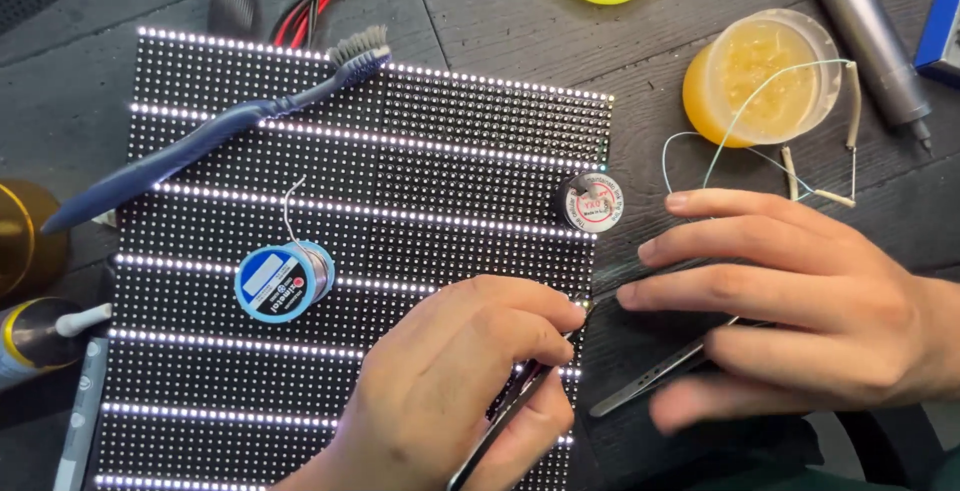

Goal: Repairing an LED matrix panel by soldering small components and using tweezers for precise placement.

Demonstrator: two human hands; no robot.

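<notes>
Head view, left to right: blue toothbrush [200, 141] and blue solder spool [284, 282] lay on the lit LED panel [420, 141]. My left hand [460, 391] pinched a thin tool [500, 421] at the panel's right edge. My right hand [800, 311], fingers spread, rested over tweezers [640, 384]; a flux tub [762, 76] stood beyond.

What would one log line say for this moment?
left hand: holds slim tool, tip at LED panel edge | right hand: flat beside panel, over tweezers | on panel: solder spool, toothbrush
</notes>
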